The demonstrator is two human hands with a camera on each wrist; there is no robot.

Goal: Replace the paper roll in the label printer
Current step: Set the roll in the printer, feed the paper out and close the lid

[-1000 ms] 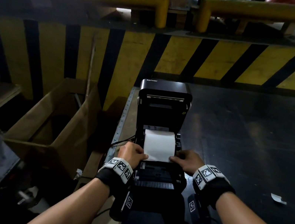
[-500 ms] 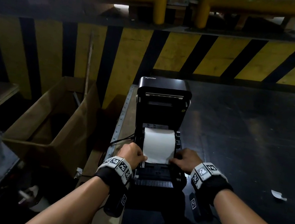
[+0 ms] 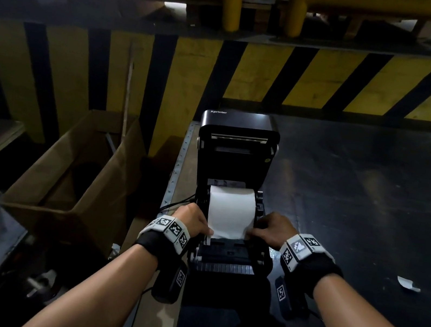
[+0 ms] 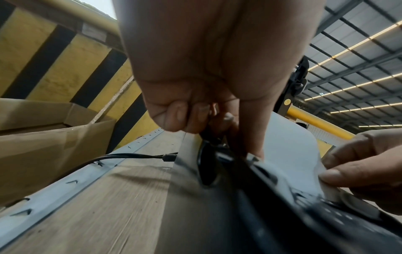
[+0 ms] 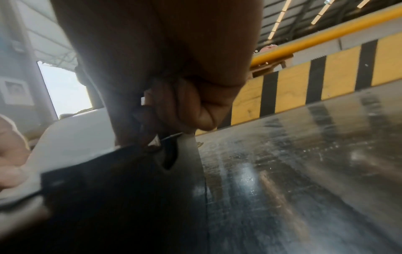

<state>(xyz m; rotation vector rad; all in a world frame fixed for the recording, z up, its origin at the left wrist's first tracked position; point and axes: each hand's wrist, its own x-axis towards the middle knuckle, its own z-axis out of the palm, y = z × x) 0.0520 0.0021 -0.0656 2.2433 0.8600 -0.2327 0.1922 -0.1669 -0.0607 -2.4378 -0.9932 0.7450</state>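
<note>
White paper: we see the paper roll [image 3: 230,208] sitting in the bay of the label printer [image 3: 232,194], between our two hands, with its loose end drawn toward us.
Left hand: our left hand [image 3: 193,220] is at the left corner of the loose end; the thumb [image 4: 253,130] presses down on the paper edge and the other fingers [image 4: 174,116] are curled under the palm.
Right hand: our right hand [image 3: 273,228] pinches the right corner of the loose end, with the fingers [image 4: 343,175] bent over the sheet.
Printer lid: the lid [image 3: 238,138] stands upright, beyond both hands.
Cable: a black cable [image 4: 130,156] enters the printer side, just left of our left hand.
Cardboard box: an open box [image 3: 71,182] stands further left of our left hand.
Paper scrap: a small white scrap [image 3: 406,283] lies on the dark table [image 3: 373,204], well to the right of our right hand.
Barrier: a yellow and black striped wall [image 3: 280,74] is far ahead of the hands.
</note>
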